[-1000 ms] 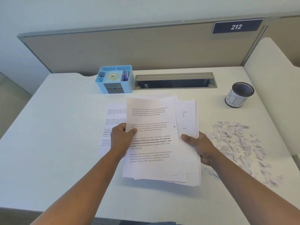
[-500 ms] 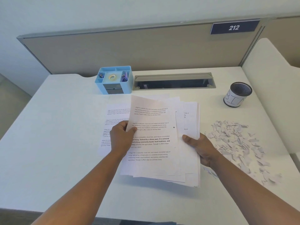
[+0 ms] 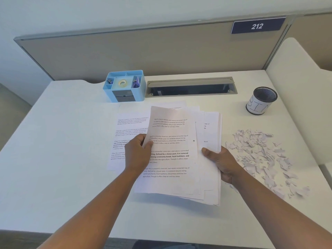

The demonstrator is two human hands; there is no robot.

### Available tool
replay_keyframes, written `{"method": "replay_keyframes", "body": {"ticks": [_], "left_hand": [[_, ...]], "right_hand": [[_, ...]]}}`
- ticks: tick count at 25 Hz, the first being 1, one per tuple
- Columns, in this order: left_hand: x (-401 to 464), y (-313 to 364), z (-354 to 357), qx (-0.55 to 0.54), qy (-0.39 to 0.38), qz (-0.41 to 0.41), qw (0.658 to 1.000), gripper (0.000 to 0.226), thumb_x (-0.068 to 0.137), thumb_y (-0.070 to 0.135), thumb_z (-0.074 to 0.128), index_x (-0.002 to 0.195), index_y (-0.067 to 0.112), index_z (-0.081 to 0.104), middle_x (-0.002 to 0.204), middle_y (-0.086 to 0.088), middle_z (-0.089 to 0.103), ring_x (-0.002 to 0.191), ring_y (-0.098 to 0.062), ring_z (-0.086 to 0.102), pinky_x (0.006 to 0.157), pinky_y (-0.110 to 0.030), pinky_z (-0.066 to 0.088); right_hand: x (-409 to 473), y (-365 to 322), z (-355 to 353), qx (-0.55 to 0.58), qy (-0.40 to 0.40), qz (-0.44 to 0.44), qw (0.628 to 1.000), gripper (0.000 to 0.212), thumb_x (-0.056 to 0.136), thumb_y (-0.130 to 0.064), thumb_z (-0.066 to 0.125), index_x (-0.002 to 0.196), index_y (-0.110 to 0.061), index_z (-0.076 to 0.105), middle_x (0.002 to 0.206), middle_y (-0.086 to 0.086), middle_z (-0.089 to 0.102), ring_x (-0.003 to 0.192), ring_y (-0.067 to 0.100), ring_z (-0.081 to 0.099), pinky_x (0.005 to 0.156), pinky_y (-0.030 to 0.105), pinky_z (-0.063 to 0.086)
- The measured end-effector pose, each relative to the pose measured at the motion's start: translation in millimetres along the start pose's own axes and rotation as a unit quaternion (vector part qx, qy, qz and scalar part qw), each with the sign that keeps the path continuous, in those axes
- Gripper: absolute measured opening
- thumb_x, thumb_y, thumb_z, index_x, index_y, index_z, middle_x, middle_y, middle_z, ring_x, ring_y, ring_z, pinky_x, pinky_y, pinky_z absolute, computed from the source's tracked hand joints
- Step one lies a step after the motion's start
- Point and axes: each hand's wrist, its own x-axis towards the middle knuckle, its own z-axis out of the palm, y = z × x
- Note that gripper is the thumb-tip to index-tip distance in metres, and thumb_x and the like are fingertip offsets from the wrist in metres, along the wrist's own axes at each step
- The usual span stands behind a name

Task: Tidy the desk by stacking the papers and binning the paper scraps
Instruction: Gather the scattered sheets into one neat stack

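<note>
A loose stack of printed papers (image 3: 179,162) is held above the white desk at its middle. My left hand (image 3: 138,153) pinches the top sheet at its left edge. My right hand (image 3: 219,160) grips the stack's right edge, thumb on top. Another printed sheet (image 3: 125,133) lies flat on the desk, partly hidden under my left hand and the stack. A spread of small paper scraps (image 3: 262,155) covers the desk to the right of the stack. A black mesh cup labelled BIN (image 3: 261,103) stands upright behind the scraps.
A light blue desk organiser (image 3: 124,86) with tape and clips stands at the back. Beside it is an open grey cable tray (image 3: 190,87) set in the desk. A beige partition (image 3: 143,51) borders the back, a white side panel (image 3: 296,87) the right.
The top sheet has tilted and shifted right over the stack, its upper left corner lifting. Both hands keep their grips and have barely moved.
</note>
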Motion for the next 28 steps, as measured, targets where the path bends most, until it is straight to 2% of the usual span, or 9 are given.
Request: {"method": "replay_keyframes", "body": {"ticks": [4, 6, 8, 10, 15, 18, 20, 25, 28], "left_hand": [[-1, -2, 1, -0.025, 0.001, -0.004, 1.000, 0.012, 0.093, 0.016, 0.072, 0.097, 0.027, 0.069, 0.089, 0.012, 0.075, 0.081, -0.013, 0.072, 0.071, -0.032, 0.060], [5, -3, -2, -0.130, -0.018, -0.070, 0.989, 0.020, 0.089, 0.010, 0.077, 0.105, 0.020, 0.070, 0.096, 0.006, 0.079, 0.086, -0.017, 0.076, 0.076, -0.036, 0.062], [12, -5, -5, -0.196, -0.083, -0.140, 0.967, 0.025, 0.087, 0.005, 0.079, 0.111, 0.011, 0.070, 0.100, -0.003, 0.080, 0.090, -0.024, 0.078, 0.083, -0.045, 0.063], [18, -9, -8, -0.178, -0.136, -0.164, 0.961, 0.025, 0.088, 0.005, 0.078, 0.112, 0.007, 0.071, 0.102, -0.006, 0.080, 0.093, -0.027, 0.077, 0.088, -0.050, 0.062], [31, -15, -26, -0.221, -0.101, -0.186, 0.952, 0.028, 0.087, -0.003, 0.075, 0.113, 0.004, 0.070, 0.105, -0.012, 0.079, 0.096, -0.033, 0.076, 0.087, -0.050, 0.061], [43, -23, -45, -0.238, -0.161, -0.219, 0.933, 0.032, 0.091, -0.002, 0.070, 0.122, 0.004, 0.068, 0.115, -0.014, 0.076, 0.107, -0.037, 0.073, 0.092, -0.053, 0.058], [43, -25, -44, -0.248, -0.203, -0.234, 0.918, 0.034, 0.094, -0.003, 0.065, 0.127, 0.004, 0.067, 0.120, -0.015, 0.074, 0.112, -0.039, 0.070, 0.092, -0.052, 0.057], [33, -20, -22, -0.257, -0.215, -0.247, 0.909, 0.036, 0.096, -0.003, 0.063, 0.131, 0.006, 0.063, 0.121, -0.015, 0.074, 0.113, -0.037, 0.070, 0.094, -0.053, 0.057], [27, -15, -16, -0.249, -0.229, -0.230, 0.913, 0.035, 0.098, -0.001, 0.062, 0.131, 0.009, 0.062, 0.122, -0.011, 0.074, 0.111, -0.032, 0.071, 0.093, -0.051, 0.058]], "right_hand": [[-1, 0, 1, -0.001, 0.003, 0.000, 1.000, 0.033, 0.091, -0.008, 0.072, 0.124, -0.005, 0.068, 0.117, 0.015, 0.075, 0.106, 0.034, 0.073, 0.084, 0.047, 0.062], [-2, 0, 2, -0.001, 0.000, 0.001, 1.000, 0.034, 0.091, -0.009, 0.071, 0.125, -0.005, 0.068, 0.118, 0.015, 0.075, 0.107, 0.034, 0.073, 0.087, 0.048, 0.061], [-3, 0, 3, -0.004, -0.005, 0.000, 1.000, 0.032, 0.092, -0.009, 0.071, 0.124, -0.006, 0.068, 0.118, 0.014, 0.075, 0.107, 0.033, 0.073, 0.087, 0.048, 0.061], [-4, -1, 4, -0.008, -0.007, -0.002, 1.000, 0.031, 0.092, -0.008, 0.071, 0.123, -0.006, 0.068, 0.117, 0.014, 0.075, 0.107, 0.033, 0.073, 0.087, 0.048, 0.061], [-7, -2, -4, 0.001, 0.002, 0.004, 1.000, 0.035, 0.091, -0.009, 0.072, 0.125, -0.005, 0.068, 0.120, 0.017, 0.074, 0.110, 0.037, 0.071, 0.095, 0.057, 0.056], [-7, -4, -9, 0.013, 0.000, 0.011, 1.000, 0.036, 0.090, -0.008, 0.072, 0.126, -0.004, 0.068, 0.121, 0.020, 0.073, 0.111, 0.040, 0.070, 0.098, 0.061, 0.053], [-8, -6, -8, 0.014, -0.007, 0.016, 1.000, 0.037, 0.089, -0.007, 0.071, 0.125, -0.004, 0.068, 0.121, 0.019, 0.073, 0.111, 0.040, 0.071, 0.096, 0.060, 0.054], [-11, -6, 3, 0.009, -0.039, 0.018, 0.999, 0.042, 0.085, -0.011, 0.073, 0.126, -0.005, 0.067, 0.122, 0.019, 0.073, 0.109, 0.037, 0.072, 0.090, 0.052, 0.059], [-13, -9, 8, 0.001, -0.044, 0.022, 0.999, 0.042, 0.088, -0.024, 0.070, 0.125, -0.005, 0.067, 0.120, 0.016, 0.074, 0.106, 0.033, 0.073, 0.085, 0.049, 0.062]]}}
